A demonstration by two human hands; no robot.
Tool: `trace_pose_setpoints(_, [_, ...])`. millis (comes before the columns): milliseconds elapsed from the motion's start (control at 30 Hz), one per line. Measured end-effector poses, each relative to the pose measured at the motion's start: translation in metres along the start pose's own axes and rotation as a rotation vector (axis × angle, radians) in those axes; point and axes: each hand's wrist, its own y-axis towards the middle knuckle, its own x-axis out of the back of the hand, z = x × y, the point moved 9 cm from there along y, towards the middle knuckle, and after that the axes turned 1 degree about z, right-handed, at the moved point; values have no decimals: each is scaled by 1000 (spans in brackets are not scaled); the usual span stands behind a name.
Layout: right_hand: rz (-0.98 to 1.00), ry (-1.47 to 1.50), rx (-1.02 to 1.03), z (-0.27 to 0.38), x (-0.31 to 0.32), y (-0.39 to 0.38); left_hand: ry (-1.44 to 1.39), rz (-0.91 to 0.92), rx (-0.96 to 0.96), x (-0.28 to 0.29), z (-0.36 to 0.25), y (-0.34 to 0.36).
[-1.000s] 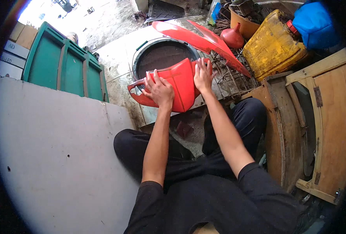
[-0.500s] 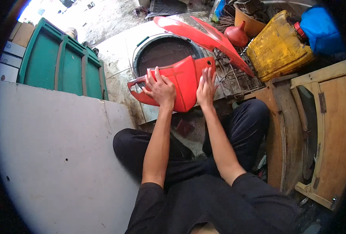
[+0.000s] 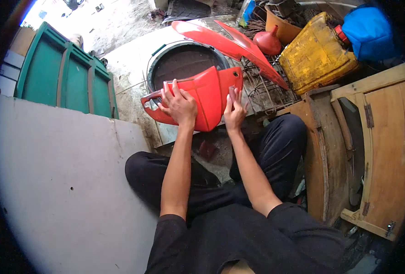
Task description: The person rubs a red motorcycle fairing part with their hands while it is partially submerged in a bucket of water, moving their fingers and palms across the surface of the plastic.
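Note:
A curved red plastic body panel [image 3: 210, 95] is held up in front of me, over my knees. My left hand [image 3: 179, 104] grips its left part, fingers spread over the top edge. Flat against the panel's right side lies my right hand [image 3: 234, 111], fingers pointing up. A second, long red panel [image 3: 230, 43] rests farther back across a wire rack [image 3: 262, 89]. Behind the held panel sits a round dark tub [image 3: 182, 61].
A grey board [image 3: 56, 192] leans at the left, with a green crate [image 3: 63, 77] behind it. At the right stand a wooden frame [image 3: 371, 150], a yellow jerrycan [image 3: 316, 52], a blue bag [image 3: 369, 32], a red funnel [image 3: 267, 41] and an orange basin [image 3: 280, 27].
My right hand has slid down from the panel's upper right corner to its lower right side. The left hand keeps its hold, and the panel has stayed about where it was.

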Motion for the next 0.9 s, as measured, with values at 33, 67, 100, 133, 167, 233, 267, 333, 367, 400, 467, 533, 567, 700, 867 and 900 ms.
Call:
trace_pose_setpoints(33, [-69,50,26,4,8,-8,-5,6,9,0,0,-1])
trace_pose_setpoints(67, [-80,63,13,4,8,-7,-4,7,7,1,-1,-1])
trace_pose_setpoints(100, [-93,71,3,1,11,-3,-8,8,6,1,-4,-2])
trace_pose_setpoints(133, [-104,81,-6,-2,12,3,-11,8,7,1,-5,-2])
trace_pose_setpoints(167, [-129,80,-9,-4,12,18,-19,10,3,1,-7,0])
trace_pose_setpoints(233, [-118,159,-29,-10,8,54,-39,23,0,0,-13,0])
trace_pose_setpoints(267, [-110,200,-39,-10,8,64,-39,24,-6,0,-16,-2])
trace_pose_setpoints(333, [28,217,-124,-3,-3,71,-28,13,-7,3,-11,-1])
trace_pose_setpoints(367, [38,225,-80,8,-4,71,-22,11,-4,4,-8,-1])
trace_pose_setpoints(400, [44,229,-35,15,-2,69,-22,11,-3,4,-10,-1])
trace_pose_setpoints(467, [20,150,58,19,0,50,-27,11,-7,3,-12,-1])
trace_pose_setpoints(533, [6,116,70,18,1,22,-30,10,-8,3,-10,-2])
trace_pose_setpoints(567, [15,122,44,18,1,4,-20,7,-6,2,-6,-3])
trace_pose_setpoints(700, [54,94,92,13,2,-24,-13,1,-4,5,-4,-1])
trace_pose_setpoints(867, [-31,120,-13,-17,2,54,-17,13,-11,1,-13,-3])
trace_pose_setpoints(900, [-19,199,51,-15,3,71,-17,11,-10,1,-14,-2])
